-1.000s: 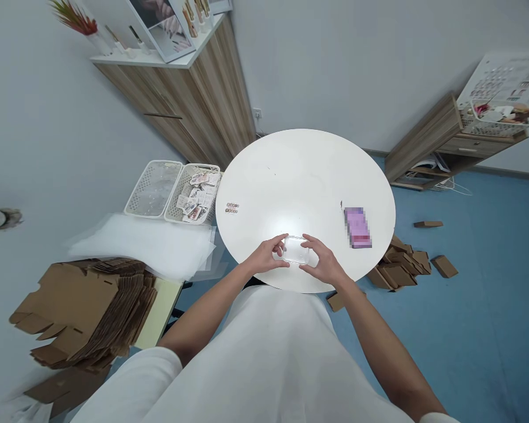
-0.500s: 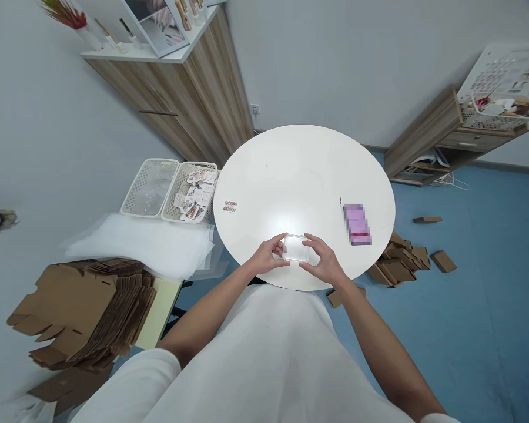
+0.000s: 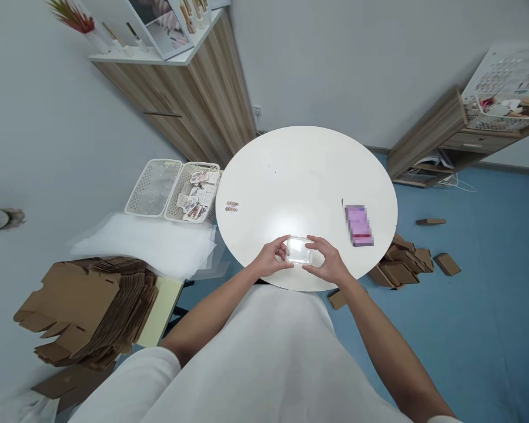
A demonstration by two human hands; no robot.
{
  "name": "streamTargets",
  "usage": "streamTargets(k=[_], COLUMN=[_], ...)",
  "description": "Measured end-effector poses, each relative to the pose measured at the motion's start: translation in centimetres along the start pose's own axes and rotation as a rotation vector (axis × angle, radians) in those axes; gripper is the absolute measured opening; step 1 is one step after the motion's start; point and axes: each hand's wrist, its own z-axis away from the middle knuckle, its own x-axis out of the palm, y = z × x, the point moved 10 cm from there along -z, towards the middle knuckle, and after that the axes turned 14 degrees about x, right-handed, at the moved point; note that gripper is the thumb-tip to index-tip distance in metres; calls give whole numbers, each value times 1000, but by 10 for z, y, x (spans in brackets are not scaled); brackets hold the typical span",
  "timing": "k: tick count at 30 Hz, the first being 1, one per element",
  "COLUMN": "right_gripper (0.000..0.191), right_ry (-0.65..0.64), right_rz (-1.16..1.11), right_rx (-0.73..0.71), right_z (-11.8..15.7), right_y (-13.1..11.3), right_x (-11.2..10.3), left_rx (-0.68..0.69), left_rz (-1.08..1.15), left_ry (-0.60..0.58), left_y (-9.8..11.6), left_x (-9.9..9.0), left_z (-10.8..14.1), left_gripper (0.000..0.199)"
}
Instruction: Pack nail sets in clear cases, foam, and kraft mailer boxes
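Pinching clear box [image 3: 298,250], fingers [image 3: 314,239] curled

A small clear plastic box [image 3: 298,251] — rectangular with rounded corners — sits at the near edge of the round white table [image 3: 306,176], held between both hands. The left hand [image 3: 271,260] grips its left end and the right hand [image 3: 328,261] its right end, fingertips on its rim. It looks closed and empty — though glare makes that hard to tell.
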Motion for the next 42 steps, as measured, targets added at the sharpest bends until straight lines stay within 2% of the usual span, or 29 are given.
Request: streamTargets(k=[27,42], right_gripper=[52,48], right_ry=[-48,-53], right_rz=[4,-97], right_rx=[15,52], right_z=[-5,-7], right_y=[6,5], right_x=[4,3], left_rx=[-10,-30], left_rz=[35,65], left_ry=[41,56], left_y=[-4,-9], left_x=[-1,-2], left_z=[3,4], left_gripper=[78,77])
